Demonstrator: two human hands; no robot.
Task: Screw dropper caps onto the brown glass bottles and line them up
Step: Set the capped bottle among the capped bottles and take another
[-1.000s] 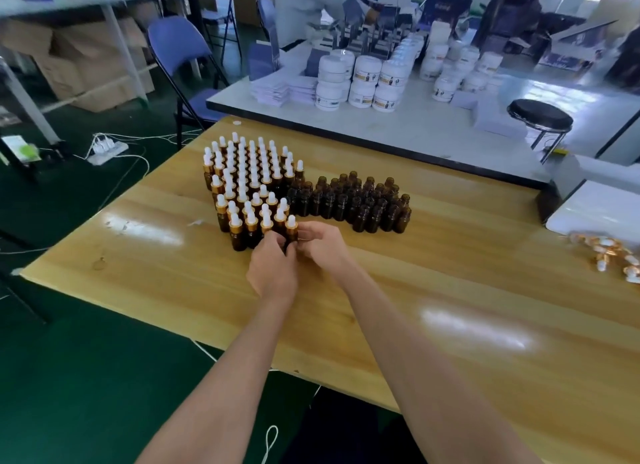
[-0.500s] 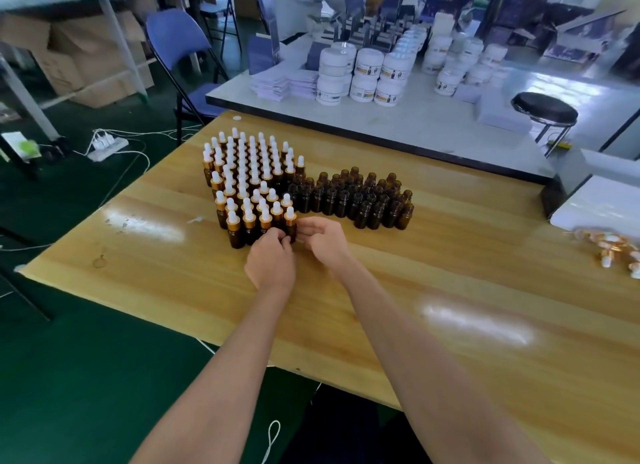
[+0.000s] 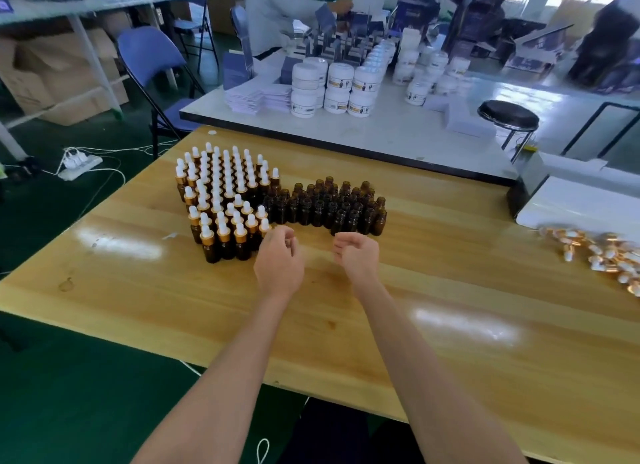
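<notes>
The fingers of the left hand are curling loosely and gripping nothing. Those of the right hand are seemingly just as empty, though its palm is partly turned away. The left hand is hovering just beside the near right corner of the capped bottles, and the right hand further right, in front of the uncapped bottles adjoining that cluster. Loose dropper caps are lying well apart to the cluster's right on the counter
</notes>
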